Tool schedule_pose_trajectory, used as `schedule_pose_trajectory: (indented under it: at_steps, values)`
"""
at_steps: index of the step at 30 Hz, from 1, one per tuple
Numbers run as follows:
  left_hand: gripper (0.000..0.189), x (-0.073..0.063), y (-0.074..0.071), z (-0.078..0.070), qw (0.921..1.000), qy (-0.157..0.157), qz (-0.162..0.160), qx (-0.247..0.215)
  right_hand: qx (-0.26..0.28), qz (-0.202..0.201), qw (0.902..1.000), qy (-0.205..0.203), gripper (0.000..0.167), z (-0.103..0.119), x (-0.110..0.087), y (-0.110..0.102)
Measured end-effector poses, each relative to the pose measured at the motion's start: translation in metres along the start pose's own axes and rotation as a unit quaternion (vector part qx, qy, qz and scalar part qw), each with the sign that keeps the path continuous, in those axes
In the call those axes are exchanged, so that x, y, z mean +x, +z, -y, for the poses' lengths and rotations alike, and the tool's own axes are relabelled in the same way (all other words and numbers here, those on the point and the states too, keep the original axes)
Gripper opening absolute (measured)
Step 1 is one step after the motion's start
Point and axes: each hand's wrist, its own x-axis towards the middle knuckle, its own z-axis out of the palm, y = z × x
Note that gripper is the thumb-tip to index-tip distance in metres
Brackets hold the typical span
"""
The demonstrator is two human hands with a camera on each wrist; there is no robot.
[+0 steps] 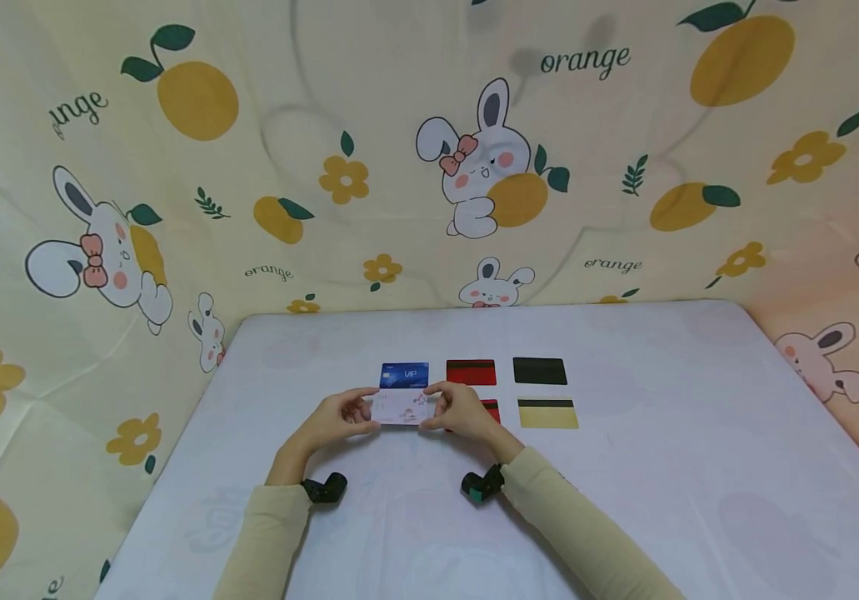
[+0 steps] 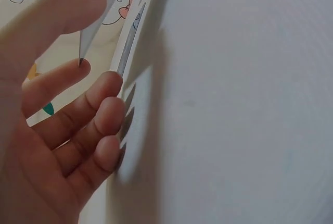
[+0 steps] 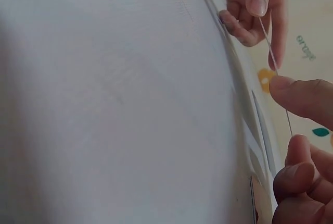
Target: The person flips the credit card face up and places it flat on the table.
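A pale card with a pink floral print is held up by its two short sides over the white table. My left hand pinches its left end between thumb and index finger, while the other fingers curl loosely below. At the opposite end, my right hand pinches the card the same way. Both wrist views catch the card nearly edge-on, a thin white sliver in the left one. Just beyond it lies a blue VIP card, its lower part overlapped by the pale card in the head view.
To the right lie a red card with a dark stripe and a second red card, partly hidden by my right hand. Further right are a black card and a gold card. A printed cloth hangs behind the table.
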Motion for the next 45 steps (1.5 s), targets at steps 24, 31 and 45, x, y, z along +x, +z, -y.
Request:
schedule_pose_trajectory:
  at_steps: [24, 31, 45]
  values:
    - [0.060, 0.0042, 0.0032, 0.0003, 0.9987, -0.033, 0.008, 0.039, -0.037, -0.011, 0.9988, 0.030, 0.053, 0.0050, -0.0026, 0.0030]
    - [0.059, 0.0044, 0.0034, -0.0022, 0.9982, -0.034, 0.010, 0.049, -0.058, -0.016, 0.9970, 0.048, 0.053, 0.0051, -0.0001, 0.0050]
    - [0.058, 0.0059, 0.0049, -0.0052, 0.9972, -0.055, 0.008, 0.051, -0.086, -0.021, 0.9945, 0.056, 0.054, 0.0062, -0.0003, 0.0063]
